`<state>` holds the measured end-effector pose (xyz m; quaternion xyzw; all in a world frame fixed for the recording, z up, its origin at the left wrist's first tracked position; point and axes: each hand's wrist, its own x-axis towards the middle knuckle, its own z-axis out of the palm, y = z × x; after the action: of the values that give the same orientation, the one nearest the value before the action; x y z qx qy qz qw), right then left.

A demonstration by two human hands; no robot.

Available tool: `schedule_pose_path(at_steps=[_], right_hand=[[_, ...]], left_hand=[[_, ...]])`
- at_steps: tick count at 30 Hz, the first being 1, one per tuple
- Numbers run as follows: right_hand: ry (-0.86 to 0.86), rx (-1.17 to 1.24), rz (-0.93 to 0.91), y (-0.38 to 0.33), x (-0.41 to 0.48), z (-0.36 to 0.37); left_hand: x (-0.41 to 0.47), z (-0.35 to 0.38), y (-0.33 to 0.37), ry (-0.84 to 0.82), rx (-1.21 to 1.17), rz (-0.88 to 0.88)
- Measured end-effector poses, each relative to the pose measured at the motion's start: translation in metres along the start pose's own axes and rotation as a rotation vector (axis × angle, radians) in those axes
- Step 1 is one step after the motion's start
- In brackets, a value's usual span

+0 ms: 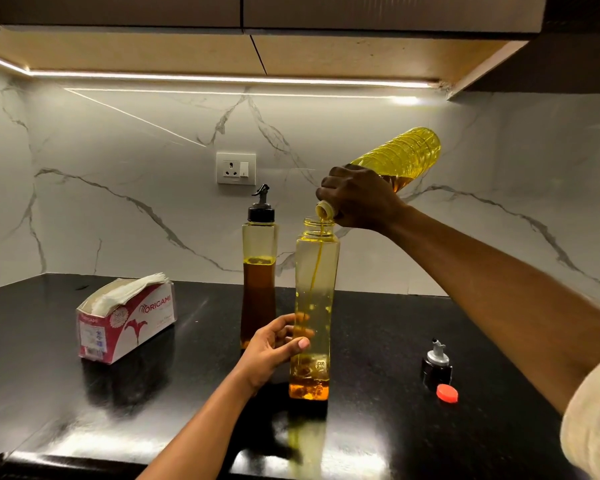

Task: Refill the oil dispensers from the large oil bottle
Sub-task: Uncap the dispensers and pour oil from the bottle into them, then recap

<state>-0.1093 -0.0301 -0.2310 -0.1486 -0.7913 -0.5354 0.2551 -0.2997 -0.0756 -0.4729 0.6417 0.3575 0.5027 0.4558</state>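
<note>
Left hand [274, 344] grips dispenser [314, 306]; raised right hand [357, 199] tilts oil bottle [402, 155].

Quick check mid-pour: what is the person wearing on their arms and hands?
Nothing on either hand: the left hand and right hand show no gloves, rings or watch. The left forearm is uncovered. A cream fabric sleeve starts near the right elbow.

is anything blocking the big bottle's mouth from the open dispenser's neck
Nothing visible. The large oil bottle is tipped just above the uncapped neck of the open dispenser, and oil streams straight in. The pourer cap and red cap lie aside on the counter.
</note>
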Motion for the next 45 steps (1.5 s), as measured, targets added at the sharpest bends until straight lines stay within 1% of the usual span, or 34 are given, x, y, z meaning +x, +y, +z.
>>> schedule_pose_path(at_steps=[12,45], right_hand=[[-0.026,0.005,-0.002,0.0010,-0.0003,-0.0008],[-0.006,-0.023,-0.065,0.0034,0.0007,-0.0018]], left_hand=[[-0.0005,0.0001,0.0001,-0.001,0.013,-0.003],[-0.0010,0.0000,-0.0003,-0.006,-0.003,0.012]])
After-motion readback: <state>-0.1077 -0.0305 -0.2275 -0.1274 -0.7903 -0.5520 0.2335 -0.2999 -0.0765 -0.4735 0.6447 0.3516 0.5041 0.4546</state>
